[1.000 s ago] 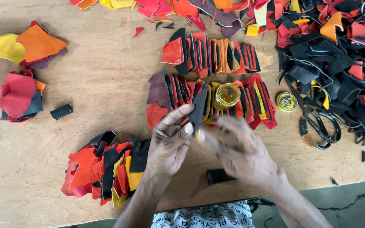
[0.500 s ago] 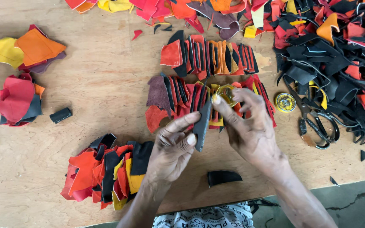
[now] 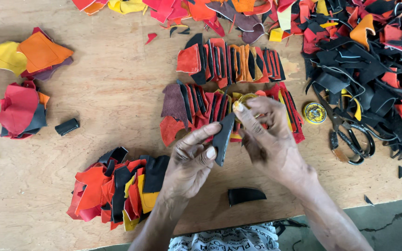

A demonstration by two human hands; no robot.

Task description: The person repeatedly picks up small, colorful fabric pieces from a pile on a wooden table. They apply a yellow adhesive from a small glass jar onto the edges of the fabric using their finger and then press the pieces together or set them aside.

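Our left hand (image 3: 189, 160) pinches a black strip (image 3: 223, 138) at centre; right hand (image 3: 268, 135) fingers its top. Two rows (image 3: 231, 62) lie done beyond, a big scrap heap (image 3: 373, 60) far right remains

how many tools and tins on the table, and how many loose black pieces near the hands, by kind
scissors: 1
round yellow tins: 2, one mostly hidden behind the right hand
black piece held in left hand: 1
black piece lying at table edge: 1
total: 5
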